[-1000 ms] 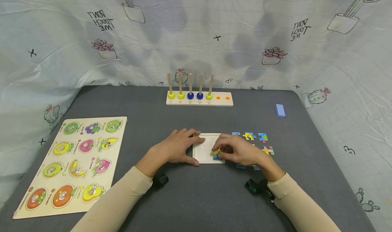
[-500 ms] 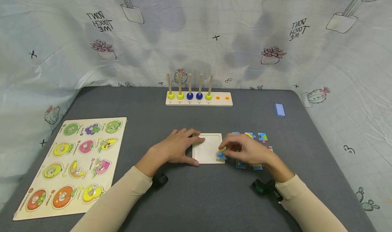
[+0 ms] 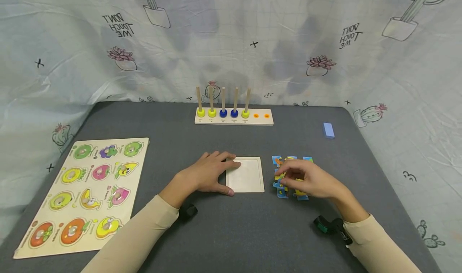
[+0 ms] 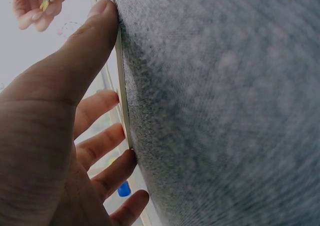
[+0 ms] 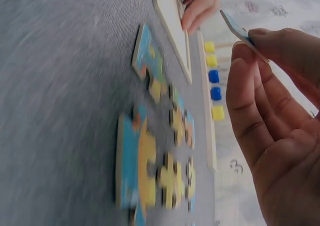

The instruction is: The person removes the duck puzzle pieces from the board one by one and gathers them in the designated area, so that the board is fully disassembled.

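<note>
A shallow white puzzle tray [image 3: 247, 176] lies bare in the middle of the table. At its left edge rests my left hand [image 3: 207, 172], thumb and fingers spread along the border; the left wrist view shows the fingertips [image 4: 111, 97] against the rim. My right hand [image 3: 314, 178] is to the right of the tray, above a group of jigsaw pieces. Between thumb and fingers it pinches one jigsaw piece [image 5: 235, 27], held tilted off the table. Several other blue and yellow jigsaw pieces [image 5: 131, 161] lie loose below, partly hidden by the hand in the head view.
On the left lies a large wooden fruit puzzle board [image 3: 81, 197]. A pegged counting board [image 3: 234, 118] with yellow and blue beads stands at the back. A small blue block [image 3: 328, 130] is at the back right. Patterned cloth [image 3: 231, 44] hangs behind the table.
My right hand has moved right with the jigsaw piece, from above the tray's lower right corner to over the loose pieces. My left hand has stayed in place.
</note>
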The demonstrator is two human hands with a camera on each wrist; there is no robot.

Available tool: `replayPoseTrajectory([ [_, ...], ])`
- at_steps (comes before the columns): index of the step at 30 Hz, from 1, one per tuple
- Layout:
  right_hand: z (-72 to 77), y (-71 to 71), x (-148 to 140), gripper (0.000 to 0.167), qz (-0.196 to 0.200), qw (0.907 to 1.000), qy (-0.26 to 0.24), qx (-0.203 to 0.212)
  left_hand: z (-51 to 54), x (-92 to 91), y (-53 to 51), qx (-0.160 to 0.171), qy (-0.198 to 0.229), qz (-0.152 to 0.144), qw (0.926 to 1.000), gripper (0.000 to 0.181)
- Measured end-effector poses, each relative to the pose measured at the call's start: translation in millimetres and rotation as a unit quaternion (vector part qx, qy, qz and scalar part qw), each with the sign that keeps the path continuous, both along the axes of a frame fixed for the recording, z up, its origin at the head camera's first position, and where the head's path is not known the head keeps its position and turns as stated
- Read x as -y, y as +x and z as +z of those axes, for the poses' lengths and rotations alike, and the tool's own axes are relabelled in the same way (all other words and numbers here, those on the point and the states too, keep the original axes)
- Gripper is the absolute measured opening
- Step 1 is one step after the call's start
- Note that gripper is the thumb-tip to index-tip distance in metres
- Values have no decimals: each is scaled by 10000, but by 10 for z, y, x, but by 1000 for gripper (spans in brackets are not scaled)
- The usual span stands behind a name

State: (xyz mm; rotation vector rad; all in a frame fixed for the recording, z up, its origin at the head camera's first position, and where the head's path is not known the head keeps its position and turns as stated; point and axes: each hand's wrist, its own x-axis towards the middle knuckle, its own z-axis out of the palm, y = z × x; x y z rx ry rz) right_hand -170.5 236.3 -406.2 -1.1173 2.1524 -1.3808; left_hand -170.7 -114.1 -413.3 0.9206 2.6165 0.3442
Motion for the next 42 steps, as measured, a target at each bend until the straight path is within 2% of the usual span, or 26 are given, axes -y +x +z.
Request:
replayPoseTrajectory([
  [9, 45, 86, -320, 21, -435, 9985, 324, 92, -5, 7, -3, -35, 1, -13, 10000, 87],
  [17, 47, 161, -543, 21, -652, 9963, 563, 45, -2, 19, 6, -11, 41, 24, 10000, 87],
  [24, 3, 207, -709, 24, -598, 9969, 508, -101, -12, 21, -2, 5, 45, 3, 10000, 87],
  [29, -34, 230, -825, 26, -566, 9969, 538, 66, -10, 17, -4, 30, 10, 30, 10000, 87],
  [34, -60, 282, -969, 25, -784, 9936, 799, 117, -6, -3, -10, 13, 38, -33, 10000, 87],
  [42, -105, 301, -1067, 27, -845, 9923, 896, 143, -23, 1, -10, -7, -9, -26, 10000, 87],
])
